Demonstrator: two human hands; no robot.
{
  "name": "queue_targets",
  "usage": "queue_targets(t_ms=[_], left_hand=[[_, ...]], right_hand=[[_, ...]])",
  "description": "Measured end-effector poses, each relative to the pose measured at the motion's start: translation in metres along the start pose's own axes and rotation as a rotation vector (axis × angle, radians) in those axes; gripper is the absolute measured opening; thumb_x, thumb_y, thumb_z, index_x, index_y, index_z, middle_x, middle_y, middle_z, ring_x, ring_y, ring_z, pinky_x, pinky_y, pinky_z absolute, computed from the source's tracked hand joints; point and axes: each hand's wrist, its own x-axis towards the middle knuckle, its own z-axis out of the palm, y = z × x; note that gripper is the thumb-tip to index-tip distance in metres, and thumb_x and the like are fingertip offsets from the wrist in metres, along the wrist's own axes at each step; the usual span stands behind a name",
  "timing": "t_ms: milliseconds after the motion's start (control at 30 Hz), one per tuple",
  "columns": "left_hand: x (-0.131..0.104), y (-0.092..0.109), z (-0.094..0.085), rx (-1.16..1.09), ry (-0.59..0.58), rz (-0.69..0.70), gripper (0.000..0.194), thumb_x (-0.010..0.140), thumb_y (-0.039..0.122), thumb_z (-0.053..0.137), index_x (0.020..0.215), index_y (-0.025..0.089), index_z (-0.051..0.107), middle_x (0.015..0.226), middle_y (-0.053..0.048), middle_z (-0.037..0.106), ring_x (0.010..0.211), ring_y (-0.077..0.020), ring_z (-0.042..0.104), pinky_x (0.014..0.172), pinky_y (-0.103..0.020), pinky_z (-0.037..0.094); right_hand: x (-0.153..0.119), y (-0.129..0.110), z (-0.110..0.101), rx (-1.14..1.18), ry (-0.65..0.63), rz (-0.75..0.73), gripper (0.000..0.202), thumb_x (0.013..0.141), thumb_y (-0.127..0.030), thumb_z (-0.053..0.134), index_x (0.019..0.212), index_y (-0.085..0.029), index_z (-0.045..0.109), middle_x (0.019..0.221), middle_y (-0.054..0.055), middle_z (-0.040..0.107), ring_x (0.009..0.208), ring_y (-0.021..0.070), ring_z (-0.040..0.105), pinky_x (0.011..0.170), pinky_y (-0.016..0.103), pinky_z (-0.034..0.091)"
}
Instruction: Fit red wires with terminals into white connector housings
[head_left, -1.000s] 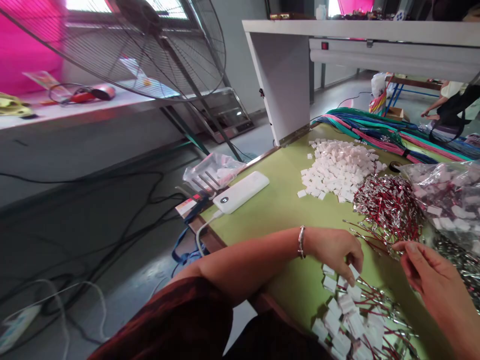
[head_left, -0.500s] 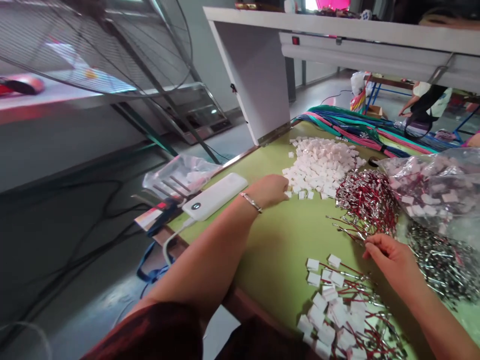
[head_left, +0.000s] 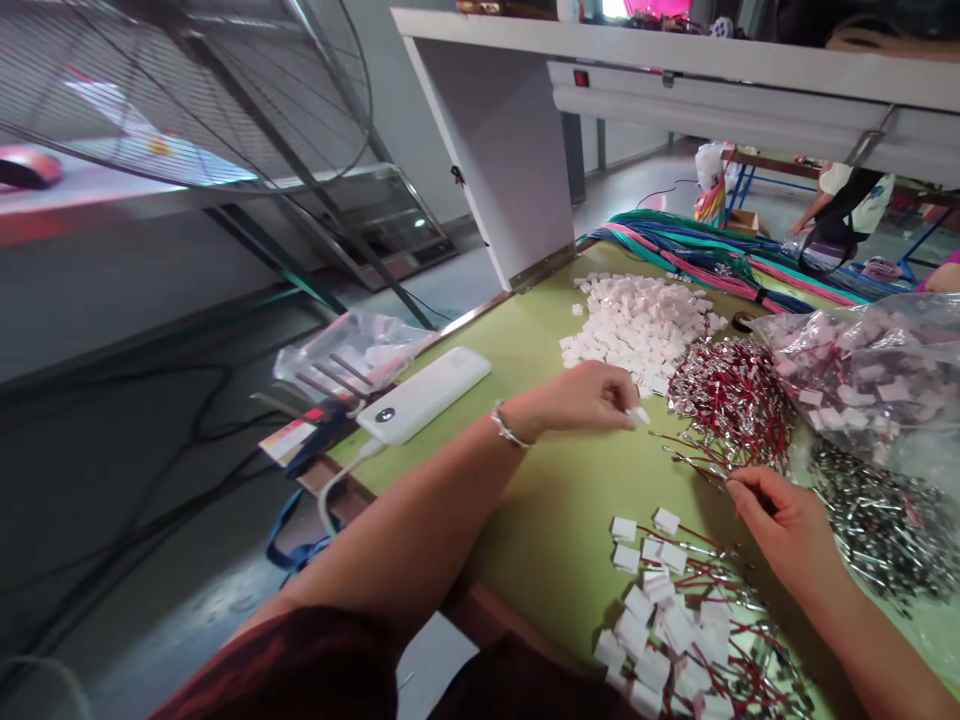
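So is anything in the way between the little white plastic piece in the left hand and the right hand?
Nothing big: just a few thin red wires with silvery metal tips show between the small white plastic piece in the left hand and the right hand, against the green tabletop.

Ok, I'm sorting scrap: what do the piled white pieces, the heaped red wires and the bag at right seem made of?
White pieces: probably matte plastic, from their opaque, boxy, uniform look.
Red wires: likely plastic-coated, judging by the even colour, with shiny silvery ends, apparently metal.
Bag: thin, glossy clear plastic, it seems, as it wrinkles, reflects and shows its contents.
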Motion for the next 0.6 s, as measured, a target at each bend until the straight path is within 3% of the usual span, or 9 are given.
queue_targets(t_ms=[133,233,400,600], left_hand=[[0.011,-0.006,0.049,-0.409,-0.181,-0.065,0.03,0.062,0.032,0.078,0.076,0.014,0.058,0.071,-0.004,0.071,0.063,-0.0112,0.064,0.058,-0.022,0.048],[0.018,-0.013,0.069,-0.59,-0.216,-0.117,0.03,0.064,0.03,0.079,0.078,0.014,0.057,0.065,-0.002,0.069,0.059,-0.011,0.065,0.055,-0.023,0.05],[0.017,-0.014,0.072,-0.698,-0.281,-0.129,0.039,0.068,0.025,0.079,0.104,0.015,0.067,0.066,0.001,0.068,0.059,-0.0106,0.064,0.055,-0.022,0.049],[0.015,-0.015,0.075,-0.733,-0.267,-0.14,0.026,0.072,0.029,0.078,0.094,0.016,0.073,0.067,0.0,0.069,0.059,-0.0085,0.061,0.057,-0.021,0.047]], right_hand=[[-0.002,-0.01,0.002,0.048,0.023,-0.027,0.027,0.086,-0.042,0.054,0.076,-0.021,0.067,0.056,-0.001,0.058,0.052,0.0147,0.053,0.05,0.024,0.041],[-0.003,-0.013,0.004,0.048,0.025,-0.044,0.027,0.086,-0.041,0.054,0.074,-0.02,0.067,0.056,-0.001,0.058,0.051,0.0144,0.053,0.051,0.024,0.042],[-0.001,-0.011,0.004,0.044,0.022,-0.024,0.027,0.086,-0.04,0.053,0.074,-0.021,0.066,0.055,-0.002,0.058,0.051,0.014,0.052,0.05,0.024,0.041],[-0.001,-0.007,0.004,0.009,-0.019,-0.023,0.026,0.087,-0.041,0.052,0.075,-0.021,0.065,0.06,-0.001,0.061,0.055,0.0155,0.053,0.054,0.025,0.042]])
